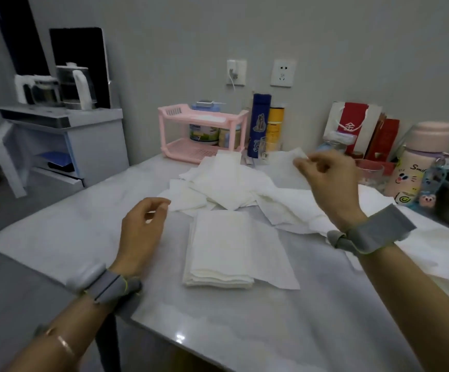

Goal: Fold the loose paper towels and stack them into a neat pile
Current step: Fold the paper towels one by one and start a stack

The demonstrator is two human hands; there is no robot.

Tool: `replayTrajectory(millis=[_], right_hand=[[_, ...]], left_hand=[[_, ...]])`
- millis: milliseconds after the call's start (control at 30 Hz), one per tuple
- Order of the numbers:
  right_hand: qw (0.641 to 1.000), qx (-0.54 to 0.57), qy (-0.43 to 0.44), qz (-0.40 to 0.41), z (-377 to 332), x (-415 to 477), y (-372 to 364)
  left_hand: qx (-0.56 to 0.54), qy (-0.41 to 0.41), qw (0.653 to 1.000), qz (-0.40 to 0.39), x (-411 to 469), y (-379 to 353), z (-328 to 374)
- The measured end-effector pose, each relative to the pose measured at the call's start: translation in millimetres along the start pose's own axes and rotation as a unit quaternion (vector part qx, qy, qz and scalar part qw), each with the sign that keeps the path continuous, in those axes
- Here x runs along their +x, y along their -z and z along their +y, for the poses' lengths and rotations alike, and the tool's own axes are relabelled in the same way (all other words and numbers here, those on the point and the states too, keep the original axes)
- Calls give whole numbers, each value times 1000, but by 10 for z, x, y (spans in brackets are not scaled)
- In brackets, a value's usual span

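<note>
Near on the bench (244, 331), a folded pile (218, 251) already stands; beyond it, a loose heap (226, 183) remains unfolded. The right hand (328, 178) pinches one towel (285, 163) between its fingers; the left hand (142, 226) hovers loosely curled, empty.

Neat folded stack (219, 251) of white towels — loose towels (226, 183) heaped just behind.

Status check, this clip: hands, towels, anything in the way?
Left hand empty, loosely curled. Right hand pinches loose towel corner. Folded stack near, loose heap behind. Nothing blocking.
</note>
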State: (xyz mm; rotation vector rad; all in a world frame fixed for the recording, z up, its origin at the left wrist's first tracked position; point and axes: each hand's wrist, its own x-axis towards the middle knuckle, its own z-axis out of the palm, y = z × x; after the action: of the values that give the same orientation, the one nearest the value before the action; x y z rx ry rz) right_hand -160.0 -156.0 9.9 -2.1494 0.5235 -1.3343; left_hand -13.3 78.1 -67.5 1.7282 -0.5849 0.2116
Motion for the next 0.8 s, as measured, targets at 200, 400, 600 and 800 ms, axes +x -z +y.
replayTrajectory(millis=[200, 400, 600, 800], right_hand=[[978, 178, 40, -97, -579, -470, -249], [933, 253, -9, -256, -732, -794, -410], [845, 408, -198, -284, -722, -799, -415], [798, 492, -295, -183, -684, -706, -398]], left_hand=[[-360, 383, 800, -290, -132, -10, 732], [-437, 389, 772, -249, -218, 23, 814], [-421, 361, 804, -213, -290, 56, 717], [-309, 275, 895, -167, -233, 73, 733]])
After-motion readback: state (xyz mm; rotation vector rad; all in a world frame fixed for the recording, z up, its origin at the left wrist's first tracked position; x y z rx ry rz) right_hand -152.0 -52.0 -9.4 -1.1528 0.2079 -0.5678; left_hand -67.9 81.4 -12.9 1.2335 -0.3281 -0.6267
